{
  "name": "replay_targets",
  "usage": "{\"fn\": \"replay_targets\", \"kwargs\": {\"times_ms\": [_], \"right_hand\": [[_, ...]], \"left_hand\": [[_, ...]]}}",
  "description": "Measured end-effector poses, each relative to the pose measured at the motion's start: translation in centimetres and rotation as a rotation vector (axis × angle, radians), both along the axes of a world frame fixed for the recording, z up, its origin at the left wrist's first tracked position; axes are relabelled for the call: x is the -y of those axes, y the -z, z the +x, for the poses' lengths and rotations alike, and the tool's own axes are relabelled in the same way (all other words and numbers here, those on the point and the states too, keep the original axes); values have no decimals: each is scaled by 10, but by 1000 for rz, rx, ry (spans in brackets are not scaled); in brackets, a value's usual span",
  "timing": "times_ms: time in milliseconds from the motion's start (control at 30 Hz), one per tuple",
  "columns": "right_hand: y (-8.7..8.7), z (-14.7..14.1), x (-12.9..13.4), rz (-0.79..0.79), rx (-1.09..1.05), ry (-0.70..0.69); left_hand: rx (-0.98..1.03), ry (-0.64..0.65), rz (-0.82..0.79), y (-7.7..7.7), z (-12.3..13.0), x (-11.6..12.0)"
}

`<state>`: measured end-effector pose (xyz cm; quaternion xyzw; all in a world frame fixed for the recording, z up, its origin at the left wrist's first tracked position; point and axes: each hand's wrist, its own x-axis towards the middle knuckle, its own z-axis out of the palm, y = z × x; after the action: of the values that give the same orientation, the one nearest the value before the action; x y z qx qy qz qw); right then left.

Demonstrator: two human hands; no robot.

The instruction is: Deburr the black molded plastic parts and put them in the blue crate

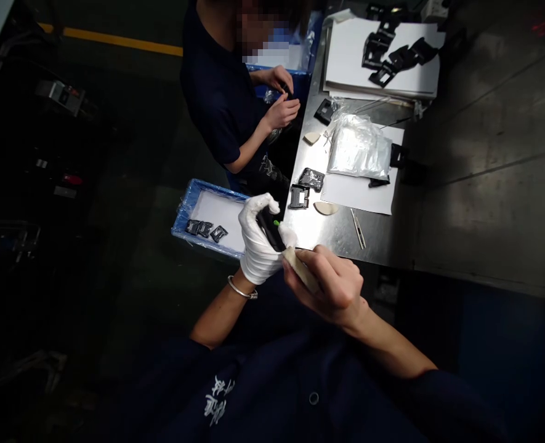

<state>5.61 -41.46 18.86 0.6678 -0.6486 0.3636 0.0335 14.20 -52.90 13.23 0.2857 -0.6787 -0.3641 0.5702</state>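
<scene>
Two blue trays [180, 229], three black buckles [205, 229] in the nearer tray, two beige crescent pieces [325, 208].

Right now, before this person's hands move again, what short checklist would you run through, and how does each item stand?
1. Gloved left hand grips black plastic piece: ok.
2. Bare right hand holds beige pad against it: ok.
3. Green mark on the piece is harmless: cannot tell.
4. Blue tray holds three black buckles: ok.
5. Co-worker's hands stay apart from the person's: ok.

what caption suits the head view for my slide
Gloved left hand holds black buckle, bare right hand presses beige pad against it
</scene>
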Motion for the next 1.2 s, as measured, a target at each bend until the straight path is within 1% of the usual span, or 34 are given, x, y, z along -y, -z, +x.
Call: {"fn": "replay_targets", "kwargs": {"times_ms": [67, 133, 200, 300, 367, 467, 567, 700, 767, 833, 900, 1000, 1100, 1200], "right_hand": [[0, 2, 5, -14, -34, 27], [-2, 3, 10, -14, -23, 45], [-4, 3, 13, -4, 40, 40], [-6, 4, 15, 41, 139, -13], [-5, 5, 15, 32, 155, -4], [-3, 7, 17, -25, 164, 45], [0, 9, 20, -9, 211, 25], [3, 7, 22, -25, 242, 37], [4, 5, 21, -4, 288, 21], [4, 1, 20, 55, 349, -12], [3, -2, 20, 92, 383, -16], [1, -5, 21, 91, 390, 7], [1, -5, 24, 132, 407, -36], [3, -5, 28, 129, 401, -13]], "left_hand": [[18, 2, 18, 3, 1, -3], [62, 14, 26, 6, 3, -6], [75, 17, 31, 8, 5, -8], [10, -20, 30, 11, 7, -8], [-2, -12, 36, 11, 6, -9], [-1, 13, 47, 11, 5, -10], [-5, -7, 42, 15, 6, -10], [71, -1, 77, 22, 8, -12], [93, -4, 84, 25, 8, -14], [104, 6, 90, 27, 8, -16], [123, 14, 112, 29, 7, -18], [155, 28, 149, 29, 6, -20], [174, 35, 184, 28, 6, -20], [192, 27, 156, 26, 7, -20]]}}
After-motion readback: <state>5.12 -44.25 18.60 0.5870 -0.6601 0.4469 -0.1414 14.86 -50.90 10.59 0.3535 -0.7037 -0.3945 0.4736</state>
